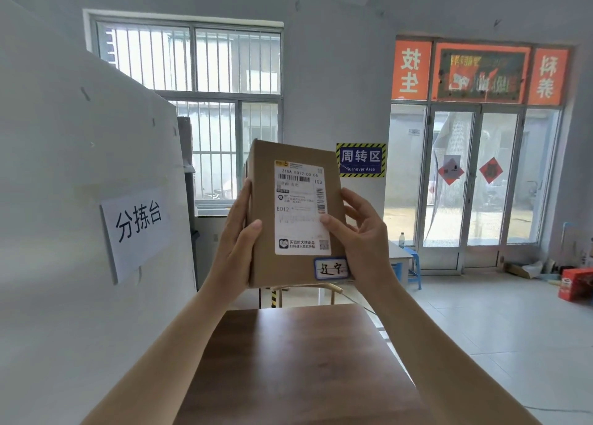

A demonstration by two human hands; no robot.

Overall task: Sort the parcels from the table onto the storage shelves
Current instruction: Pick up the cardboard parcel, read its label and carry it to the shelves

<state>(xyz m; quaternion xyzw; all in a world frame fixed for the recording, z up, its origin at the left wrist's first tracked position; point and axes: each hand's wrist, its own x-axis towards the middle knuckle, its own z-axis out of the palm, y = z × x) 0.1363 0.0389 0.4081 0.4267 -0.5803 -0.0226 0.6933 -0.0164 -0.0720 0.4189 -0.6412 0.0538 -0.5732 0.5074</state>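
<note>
White partition wall (64, 200) fills the left side, carries a paper sign (136, 229) reading 分拣台, so this reads as the sorting station. Dark brown wood-grain table (298, 360) sits directly below the arms, top bare in what the view shows. Brown rectangular cardboard parcel (272, 206) is up in the air above the table's far edge, upright, broad face toward the camera, well off the tabletop. Left hand (237, 242) clamps the left edge, thumb on the front face, fingers wrapped behind. Right hand (362, 235) grips the right edge, thumb tip resting on the white shipping label (301, 206), fingers behind. Both hands closed on the box, no slack visible. Held this way most likely to read it: the label prints E012 and a small blue-bordered handwritten tag (332, 268) sits at the lower right corner, probably the destination that decides the shelf. Judgement: this is the read/identify step, placement not yet started. No storage shelves visible here, so the target slot is out of view; a turn or walk looks needed. Around: barred window (192, 72) behind the box, blue "Turnover Area" sign (361, 160) with hazard border on the back wall, glass doors (475, 181) at right, blue plastic stool (414, 267) and red box (574, 283) on the floor. Partition blocks anything to the left; the floor to the right looks open.
</note>
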